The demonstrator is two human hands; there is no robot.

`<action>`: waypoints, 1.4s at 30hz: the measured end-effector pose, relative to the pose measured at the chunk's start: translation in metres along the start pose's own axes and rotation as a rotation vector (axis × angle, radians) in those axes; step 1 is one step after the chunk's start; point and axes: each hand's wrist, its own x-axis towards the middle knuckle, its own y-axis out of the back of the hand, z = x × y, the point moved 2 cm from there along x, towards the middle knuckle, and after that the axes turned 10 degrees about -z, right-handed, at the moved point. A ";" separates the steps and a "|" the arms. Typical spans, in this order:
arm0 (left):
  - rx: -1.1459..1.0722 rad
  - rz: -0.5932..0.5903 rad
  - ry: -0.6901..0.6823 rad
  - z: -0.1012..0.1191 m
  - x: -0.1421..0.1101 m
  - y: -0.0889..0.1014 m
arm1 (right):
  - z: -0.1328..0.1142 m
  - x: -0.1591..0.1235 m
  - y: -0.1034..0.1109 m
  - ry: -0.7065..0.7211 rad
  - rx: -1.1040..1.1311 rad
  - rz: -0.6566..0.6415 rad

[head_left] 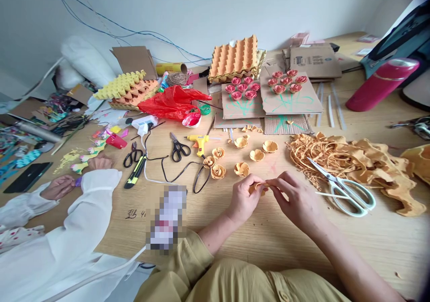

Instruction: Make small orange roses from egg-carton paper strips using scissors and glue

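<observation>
My left hand [242, 198] and my right hand [295, 200] meet over the wooden table [268, 243], both pinching one small piece of orange egg-carton paper [257, 186] between their fingertips. Just beyond my hands lie several finished orange paper flowers [241, 169], spread from near the glue gun to the middle of the table. A heap of orange carton scraps and thin strips [356, 158] lies to the right, with light-handled scissors [349, 191] resting on its near edge.
A yellow glue gun [199, 141] and black scissors [179, 148] lie left of the flowers. Cardboard sheets with red paper flowers [242, 89] and egg trays [234, 58] stand further back. A pink bottle [381, 84] lies at right. A person in white sleeves [97, 190] works at left.
</observation>
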 end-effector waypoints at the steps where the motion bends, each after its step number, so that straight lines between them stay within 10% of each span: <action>1: 0.026 0.009 -0.015 0.001 0.000 0.001 | 0.000 0.000 0.001 -0.003 0.053 0.006; 42: -0.221 0.012 -0.006 -0.005 0.001 -0.004 | -0.001 -0.001 -0.003 0.035 0.120 0.106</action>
